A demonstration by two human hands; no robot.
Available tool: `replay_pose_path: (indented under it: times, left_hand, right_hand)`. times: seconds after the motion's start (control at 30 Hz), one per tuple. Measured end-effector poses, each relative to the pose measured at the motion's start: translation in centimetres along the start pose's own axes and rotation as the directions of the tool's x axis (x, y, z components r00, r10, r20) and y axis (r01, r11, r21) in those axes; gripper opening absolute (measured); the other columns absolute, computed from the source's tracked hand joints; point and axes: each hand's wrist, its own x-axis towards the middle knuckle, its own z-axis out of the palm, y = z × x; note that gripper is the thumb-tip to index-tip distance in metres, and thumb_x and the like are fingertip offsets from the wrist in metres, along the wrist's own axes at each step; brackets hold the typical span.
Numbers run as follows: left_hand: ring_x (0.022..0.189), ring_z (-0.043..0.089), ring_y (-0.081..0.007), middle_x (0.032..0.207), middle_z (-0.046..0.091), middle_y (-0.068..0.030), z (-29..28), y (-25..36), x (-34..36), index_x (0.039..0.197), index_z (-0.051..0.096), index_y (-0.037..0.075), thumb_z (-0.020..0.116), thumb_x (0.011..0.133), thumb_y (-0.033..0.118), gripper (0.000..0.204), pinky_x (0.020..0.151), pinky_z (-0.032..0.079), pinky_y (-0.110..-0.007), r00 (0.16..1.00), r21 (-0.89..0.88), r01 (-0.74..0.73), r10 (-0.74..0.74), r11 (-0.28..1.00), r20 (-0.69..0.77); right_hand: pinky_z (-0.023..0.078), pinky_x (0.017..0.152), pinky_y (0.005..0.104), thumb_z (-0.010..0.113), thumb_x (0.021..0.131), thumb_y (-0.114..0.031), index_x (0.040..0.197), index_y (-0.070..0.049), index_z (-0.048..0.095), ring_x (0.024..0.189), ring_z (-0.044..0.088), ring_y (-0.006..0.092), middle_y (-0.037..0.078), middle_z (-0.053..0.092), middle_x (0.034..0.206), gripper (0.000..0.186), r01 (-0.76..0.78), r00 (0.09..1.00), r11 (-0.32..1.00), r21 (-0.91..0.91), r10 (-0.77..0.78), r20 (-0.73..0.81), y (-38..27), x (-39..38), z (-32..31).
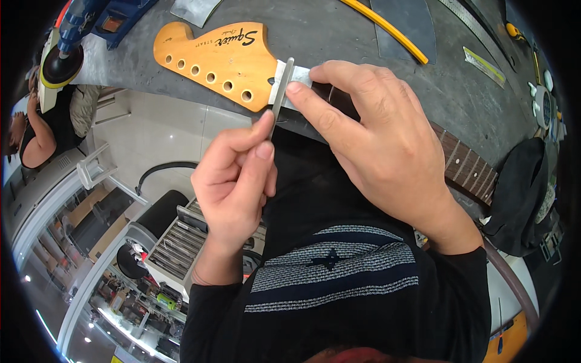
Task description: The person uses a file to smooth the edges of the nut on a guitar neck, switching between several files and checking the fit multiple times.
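Note:
A thin, flat metal file [282, 91] is pinched between the thumb and fingers of my left hand [233, 172]. It stands tilted across the white strip [301, 77] at the nut end of a guitar neck. The bare wooden headstock [215, 57], with several round holes along its lower edge, points to the left. My right hand [387, 130] reaches over the neck palm down, fingers stretched out. Two of its fingertips rest at the white strip, one close beside the file. The dark fretboard [463, 160] shows again to the right, its middle stretch hidden under this hand.
The neck lies along the near edge of a grey workbench [345, 36]. A yellow tube [393, 30], a steel ruler [463, 21] and a blue power tool [78, 24] lie farther off. Black cloth [519, 193] hangs at the right. Another person [48, 130] is at the far left.

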Motion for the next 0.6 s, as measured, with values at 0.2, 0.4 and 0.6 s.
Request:
replay_pose_path:
  times: [0.2,0.4,0.6]
  left_hand:
    - [0.063,0.055,-0.0038,0.090,0.068,-0.0023,1.2,1.7,1.8,0.141,0.072,-0.010,0.063,0.113,-0.005,0.030,0.057,0.041,-0.020,0.999,0.146,0.034,-0.034,0.989,-0.001]
    - [0.068,0.058,-0.0033,0.088,0.071,-0.0024,0.5,0.9,2.2,0.139,0.074,-0.009,0.066,0.111,-0.009,0.029,0.061,0.044,-0.020,0.986,0.422,-0.168,0.153,0.891,0.069]
    - [0.063,0.056,-0.0037,0.089,0.069,-0.0031,0.9,0.8,2.7,0.140,0.072,-0.009,0.067,0.112,-0.003,0.029,0.058,0.042,-0.019,0.954,0.290,-0.292,0.297,0.911,0.030]
  right_hand:
    - [0.059,0.092,0.0391,0.082,0.084,0.000,0.138,-0.012,0.081,0.111,0.073,0.0278,0.007,0.072,0.132,0.056,0.001,1.000,1.000,0.017,-0.002,0.006,0.3,0.2,-0.3]
    - [0.059,0.092,0.0396,0.083,0.085,-0.001,0.137,-0.010,0.081,0.111,0.073,0.0286,0.008,0.072,0.133,0.052,-0.005,1.000,1.000,0.026,0.005,0.004,-0.2,0.0,-0.2]
    - [0.061,0.092,0.0410,0.087,0.083,0.002,0.133,-0.007,0.082,0.112,0.075,0.0307,0.011,0.074,0.132,0.052,0.003,1.000,0.998,0.062,-0.002,-0.021,0.5,-0.2,-0.3]
